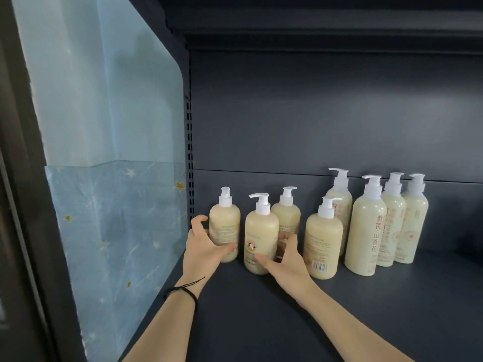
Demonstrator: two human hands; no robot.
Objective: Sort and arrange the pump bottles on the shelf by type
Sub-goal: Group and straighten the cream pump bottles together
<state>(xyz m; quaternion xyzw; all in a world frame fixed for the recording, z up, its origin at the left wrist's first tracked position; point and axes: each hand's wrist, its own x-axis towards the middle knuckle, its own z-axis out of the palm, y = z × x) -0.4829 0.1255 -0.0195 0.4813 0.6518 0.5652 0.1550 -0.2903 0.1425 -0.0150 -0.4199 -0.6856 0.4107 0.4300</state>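
Observation:
Several short cream pump bottles stand at the left of the dark shelf [261,322]. My left hand [206,246] is wrapped around the leftmost short bottle [226,220], thumb on its front. My right hand [283,259] holds the front short bottle [261,233] from its right side, thumb across its lower front. Another short bottle [286,212] stands behind, partly hidden. A fourth short bottle [324,244] shows its barcode. To the right stand several taller pale bottles, the nearest [366,231] with red characters, and one tall bottle [339,197] behind the fourth short one.
The shelf's left side wall [109,205] is covered in light blue star-patterned paper. A dark back panel [313,126] rises behind the bottles and an upper shelf [313,22] hangs overhead. Bare shelf surface lies in front and at the far right.

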